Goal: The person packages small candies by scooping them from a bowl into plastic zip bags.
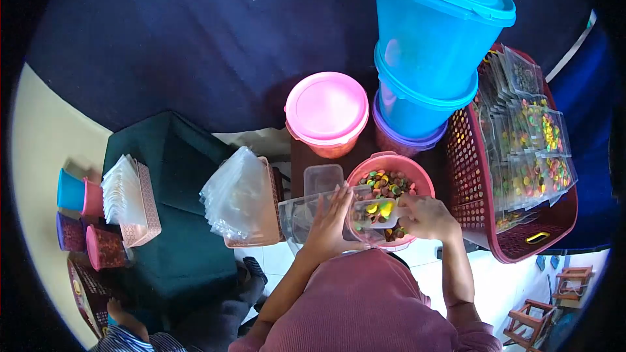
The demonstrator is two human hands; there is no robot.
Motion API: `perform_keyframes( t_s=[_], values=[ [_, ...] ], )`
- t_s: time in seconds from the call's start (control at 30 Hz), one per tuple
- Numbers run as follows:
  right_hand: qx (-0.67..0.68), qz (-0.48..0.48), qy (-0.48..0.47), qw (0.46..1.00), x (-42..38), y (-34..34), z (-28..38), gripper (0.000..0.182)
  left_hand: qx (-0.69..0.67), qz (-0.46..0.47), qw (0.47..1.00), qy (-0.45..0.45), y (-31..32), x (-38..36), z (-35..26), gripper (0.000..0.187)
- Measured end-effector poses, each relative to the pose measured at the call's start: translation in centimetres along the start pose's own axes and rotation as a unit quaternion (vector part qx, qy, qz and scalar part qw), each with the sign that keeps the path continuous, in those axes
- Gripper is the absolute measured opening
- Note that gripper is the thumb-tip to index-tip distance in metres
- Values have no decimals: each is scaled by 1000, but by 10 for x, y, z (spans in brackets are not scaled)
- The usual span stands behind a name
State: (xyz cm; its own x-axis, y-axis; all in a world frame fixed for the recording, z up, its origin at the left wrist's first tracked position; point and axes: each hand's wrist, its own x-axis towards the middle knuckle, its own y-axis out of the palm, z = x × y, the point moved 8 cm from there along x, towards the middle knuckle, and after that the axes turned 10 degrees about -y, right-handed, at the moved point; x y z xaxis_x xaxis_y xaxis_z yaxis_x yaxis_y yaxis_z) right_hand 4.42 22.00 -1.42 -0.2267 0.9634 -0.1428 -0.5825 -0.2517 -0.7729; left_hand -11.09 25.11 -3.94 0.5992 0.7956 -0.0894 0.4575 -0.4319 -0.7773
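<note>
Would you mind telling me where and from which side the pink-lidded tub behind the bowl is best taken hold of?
Probably grip the pink-lidded tub around its round wall just under the lid rim, from its left, facing the dark box. The stacked blue tubs crowd its right, and the candy bowl with both hands sits in front.

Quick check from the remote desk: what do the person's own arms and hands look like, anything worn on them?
Both hands are bare: no gloves, and no rings or watch that I can make out. The left hand and right hand lead back along bare forearms to a dusty-pink ribbed top, its sleeves ending up near the elbows.
</note>
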Motion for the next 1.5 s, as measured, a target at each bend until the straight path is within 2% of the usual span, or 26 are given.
perform_keyframes(
  t_s=[0.03,0.07,0.13,0.2,0.3,0.33,0.43,0.47,0.53,0.6,0.73,0.83,0.93,1.0,1.07,1.13,1.23,1.27,1.3,1.33,1.43,1.5],
  values=[
    [-6,43,-4,999,0,6,3,30,0,-3,1000,4,0,1,-2,110],
    [-7,47,-6,999,1,11,0,30,-2,-5,1000,0,1,2,-3,110],
    [50,20,-97,994,3,18,8,30,-26,-14,999,13,3,3,-7,108],
    [49,32,-102,993,3,23,8,28,-20,-18,1000,10,4,4,-10,109],
    [37,-37,-109,993,3,14,13,25,-3,-26,1000,6,9,4,-9,109],
    [36,-32,-113,992,2,17,11,25,9,-30,999,5,10,4,-9,109],
    [-24,-115,-182,976,0,14,12,21,-12,-45,999,-21,8,2,-12,108],
    [-25,-112,-184,976,0,13,12,21,-10,-47,998,-33,9,2,-11,109],
    [-110,-195,-241,944,-7,-2,25,22,-4,-54,998,-40,10,1,-11,108],
    [-112,-212,-241,940,-10,-10,18,20,-15,-64,996,-57,9,0,-10,109],
    [-59,-250,-172,951,-20,-49,1,24,-36,-65,995,-66,6,-6,-3,109],
    [44,-254,-96,962,-28,-64,-13,18,-63,-65,993,-77,1,-12,8,109],
    [100,-294,-95,946,-30,-63,-21,17,-64,-65,993,-69,-6,-19,16,111],
    [102,-292,-61,949,-25,-55,-23,19,-61,-58,994,-74,-9,-22,24,113],
    [197,-348,-24,916,-19,-41,-41,19,-78,-62,993,-62,-10,-23,35,113],
    [134,-318,-50,937,-12,-32,-40,19,-77,-59,994,-49,-17,-22,32,114],
    [204,-367,-60,906,-3,-23,-42,15,-99,-34,993,-44,-19,-19,38,113],
    [279,-363,-38,888,2,-15,-49,15,-95,-33,994,-41,-21,-18,38,113],
    [353,-356,-15,865,6,-7,-56,20,-107,-11,993,-42,-20,-16,38,112],
    [354,-361,-15,863,8,-5,-58,20,-118,11,992,-42,-19,-15,38,111],
    [334,-306,-11,892,19,11,-62,44,-106,24,994,-23,-20,-15,39,112],
    [345,-313,-10,885,24,16,-61,44,-90,38,995,-9,-20,-16,38,113]
  ],
)
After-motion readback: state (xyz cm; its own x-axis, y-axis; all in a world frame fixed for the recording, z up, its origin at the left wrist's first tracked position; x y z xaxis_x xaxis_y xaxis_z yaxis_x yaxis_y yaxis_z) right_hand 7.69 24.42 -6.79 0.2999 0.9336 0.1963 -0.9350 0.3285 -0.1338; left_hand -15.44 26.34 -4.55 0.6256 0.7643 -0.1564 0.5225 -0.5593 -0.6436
